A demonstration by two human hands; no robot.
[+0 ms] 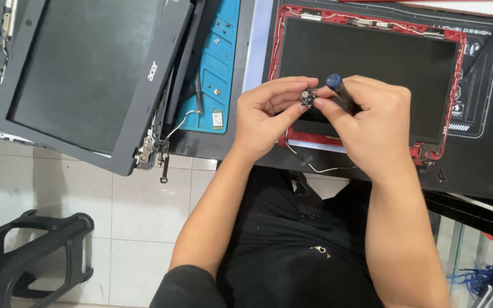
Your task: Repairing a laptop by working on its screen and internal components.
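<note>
My left hand (266, 114) pinches a small dark electronic part (307, 97) between thumb and fingertips, just above the near edge of a red-framed laptop lid with a black panel (366, 54). My right hand (369, 120) touches the same part with its fingertips and grips a tool with a blue rounded handle end (334, 82). The tool's tip is hidden behind my fingers. Both hands meet over the black work mat (486, 154).
A grey-framed laptop screen (87, 74) hangs off the table at left, trailing a hinge and thin wires (152, 149). A blue tray with small parts (218, 68) lies between the screens. A black stool (29, 251) stands on the tiled floor.
</note>
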